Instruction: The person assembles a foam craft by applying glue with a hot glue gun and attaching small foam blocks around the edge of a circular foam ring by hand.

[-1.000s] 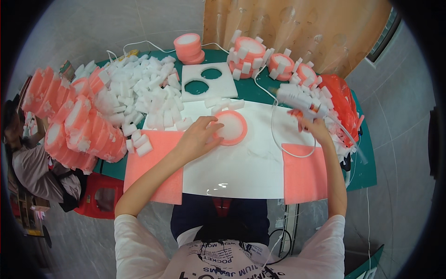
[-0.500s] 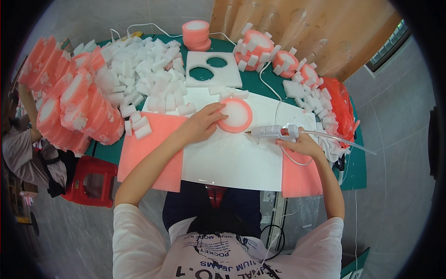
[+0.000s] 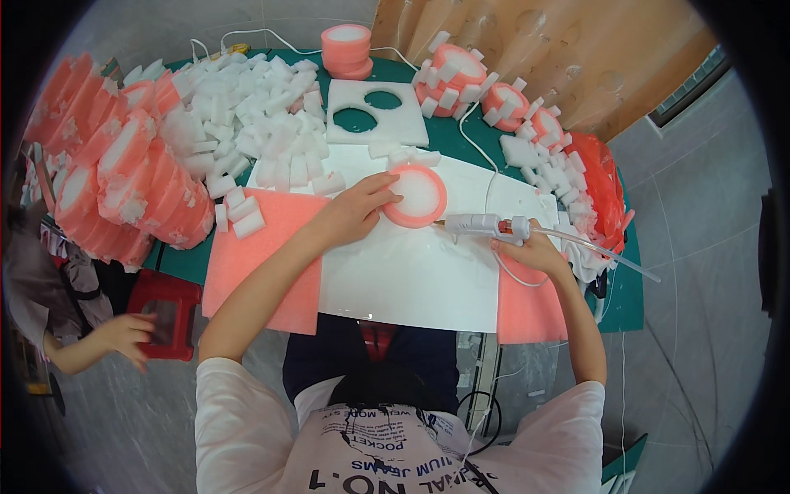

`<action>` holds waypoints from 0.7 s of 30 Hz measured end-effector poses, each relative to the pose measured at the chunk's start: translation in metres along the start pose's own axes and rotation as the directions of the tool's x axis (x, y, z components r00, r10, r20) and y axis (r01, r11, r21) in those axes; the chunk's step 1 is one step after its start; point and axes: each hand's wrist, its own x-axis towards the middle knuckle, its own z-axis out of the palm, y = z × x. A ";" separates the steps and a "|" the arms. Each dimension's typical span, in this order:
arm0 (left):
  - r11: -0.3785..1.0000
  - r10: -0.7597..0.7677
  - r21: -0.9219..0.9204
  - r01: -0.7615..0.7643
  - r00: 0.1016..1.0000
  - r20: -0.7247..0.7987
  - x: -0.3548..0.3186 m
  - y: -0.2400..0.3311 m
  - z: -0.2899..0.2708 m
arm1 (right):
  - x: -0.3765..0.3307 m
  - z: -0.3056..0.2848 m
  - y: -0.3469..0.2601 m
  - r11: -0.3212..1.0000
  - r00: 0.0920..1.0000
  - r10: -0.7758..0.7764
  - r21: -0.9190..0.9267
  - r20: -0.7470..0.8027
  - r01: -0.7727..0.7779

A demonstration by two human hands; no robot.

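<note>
A round foam disc [image 3: 421, 196] with a pink rim and a white centre lies on the white board [image 3: 395, 280] before me. My left hand [image 3: 362, 209] grips its left edge, with fingertips over the rim. In my right hand [image 3: 536, 252] is a white hot glue gun [image 3: 487, 228], held level and pointing left. Its nozzle is at the disc's lower right rim; whether the two touch I cannot tell. A long clear glue stick [image 3: 613, 262] sticks out of the gun's back. Several small white foam blocks [image 3: 401, 156] lie just beyond the disc.
White foam blocks [image 3: 239, 107] are heaped at the back left, beside stacked pink foam rings [image 3: 156, 193]. A foam sheet with two holes [image 3: 411, 123] lies behind the board. Block-studded discs [image 3: 451, 78] and a red bag [image 3: 605, 189] stand right. A co-worker's hand [image 3: 123, 336] is at left.
The glue gun's nozzle has come up close to the disc's rim. My left hand still keeps the disc in place. A co-worker's hand has come out at the left.
</note>
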 end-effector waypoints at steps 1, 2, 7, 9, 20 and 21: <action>1.000 0.001 0.001 -0.001 1.000 -0.001 0.000 -0.001 0.000 | 0.001 -0.001 -0.001 1.000 1.000 0.018 -0.022 0.015 -0.018; 1.000 0.009 -0.003 -0.009 1.000 0.003 0.000 -0.002 0.000 | 0.001 0.000 0.001 1.000 1.000 0.017 -0.023 0.014 -0.017; 1.000 -0.012 -0.010 0.013 0.999 0.032 0.000 0.000 -0.002 | 0.000 0.003 0.001 1.000 1.000 -0.011 0.000 -0.019 0.011; 1.000 -0.026 -0.012 0.027 0.999 0.045 -0.001 0.001 -0.002 | -0.001 0.003 0.001 1.000 1.000 -0.004 -0.020 -0.012 0.004; 0.999 -0.028 -0.026 0.029 0.999 0.031 -0.001 0.000 -0.003 | 0.001 0.003 0.001 0.998 0.999 -0.036 0.050 0.020 0.035; 0.999 -0.022 -0.028 0.023 0.999 0.026 0.000 -0.001 -0.003 | 0.003 0.001 -0.001 0.996 0.996 -0.053 0.078 0.066 0.048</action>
